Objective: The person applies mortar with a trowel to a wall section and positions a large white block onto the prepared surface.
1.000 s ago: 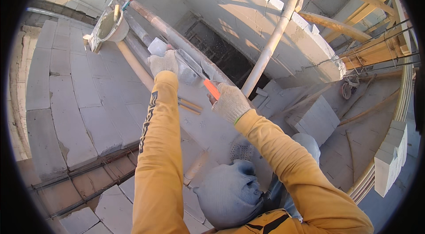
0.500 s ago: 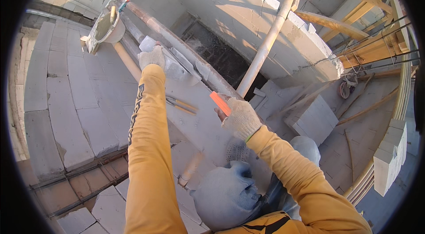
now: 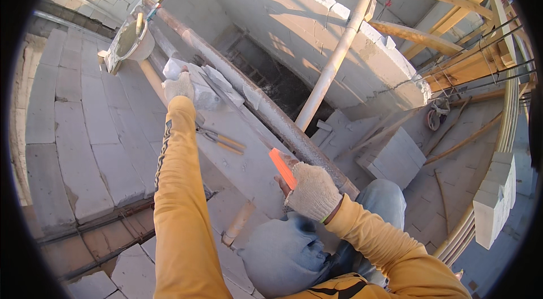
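My right hand (image 3: 314, 190), in a knitted glove, is closed around the orange handle (image 3: 282, 168) of what looks like a handsaw, its thin blade seen edge-on and running up-left toward the block pieces. With arm stretched forward, my gloved left hand (image 3: 179, 88) grips a pale lightweight block (image 3: 206, 95); its fingertips are partly hidden. Thin white offcuts (image 3: 222, 81) lie against that block's far side. Between my hands, pincers with yellow handles (image 3: 223, 142) rest on the grey board.
A bucket of mortar (image 3: 134, 44) stands at far left. Long pipes (image 3: 243, 87) border a deep opening (image 3: 283, 78). One slanting pole (image 3: 339, 50) crosses it. Stacked blocks (image 3: 393, 152) sit at right, with bamboo and rebar beyond. My jeans-clad knee (image 3: 283, 254) is close below.
The orange handle and my right hand have shifted slightly down in view. My left hand keeps its grip on the block, while the whole view has drifted a little.
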